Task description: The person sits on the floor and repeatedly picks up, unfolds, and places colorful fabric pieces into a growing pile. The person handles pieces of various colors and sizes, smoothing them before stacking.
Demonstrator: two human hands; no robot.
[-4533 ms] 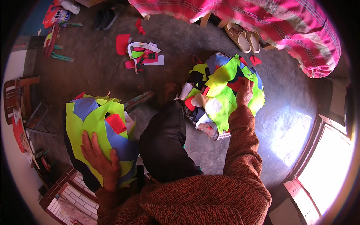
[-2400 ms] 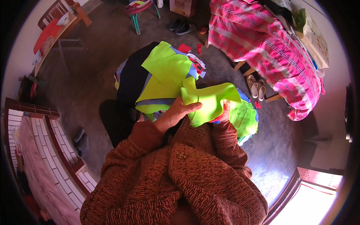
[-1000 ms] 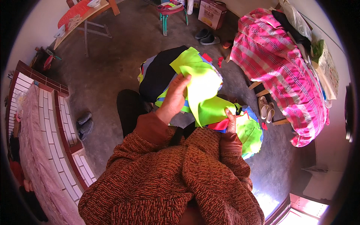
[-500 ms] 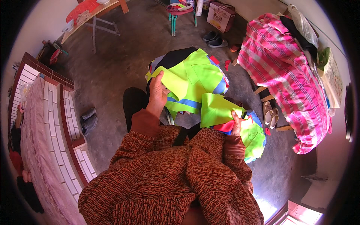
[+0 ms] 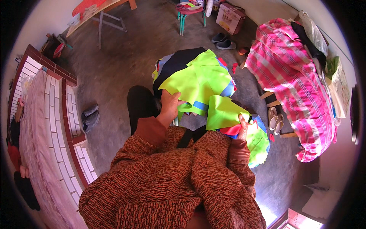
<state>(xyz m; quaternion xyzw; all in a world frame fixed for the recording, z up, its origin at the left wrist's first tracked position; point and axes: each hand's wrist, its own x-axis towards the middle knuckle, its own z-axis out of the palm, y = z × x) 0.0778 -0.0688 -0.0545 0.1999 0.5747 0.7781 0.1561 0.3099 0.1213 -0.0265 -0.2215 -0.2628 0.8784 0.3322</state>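
My left hand (image 5: 170,107) is at the near left edge of a heap of cut cloth pieces, closed on a fluorescent yellow-green cloth piece (image 5: 179,86). Some of its fingers are hidden by the cloth. Dark navy cloth (image 5: 179,65) and blue pieces show around the yellow-green ones in the heap. Over my lap, my right hand (image 5: 242,129) grips another yellow-green cloth piece (image 5: 222,112), thumb on top. Red cloth (image 5: 230,130) shows just below it. Beside my right wrist lies a second heap of yellow-green and blue cloth (image 5: 257,143).
A pink plaid cloth (image 5: 291,87) covers furniture at the right, with pale shoes (image 5: 276,119) beside it. Dark slippers (image 5: 224,41), a carton (image 5: 230,18) and a green-legged stool (image 5: 188,15) stand at the back. Grey shoes (image 5: 90,117) lie near the white-tiled ledge (image 5: 57,126) at left.
My left hand has moved down and slightly right, and the yellow-green piece it held raised now lies flatter on the heap. My right hand keeps its grip. The view has shifted slightly.
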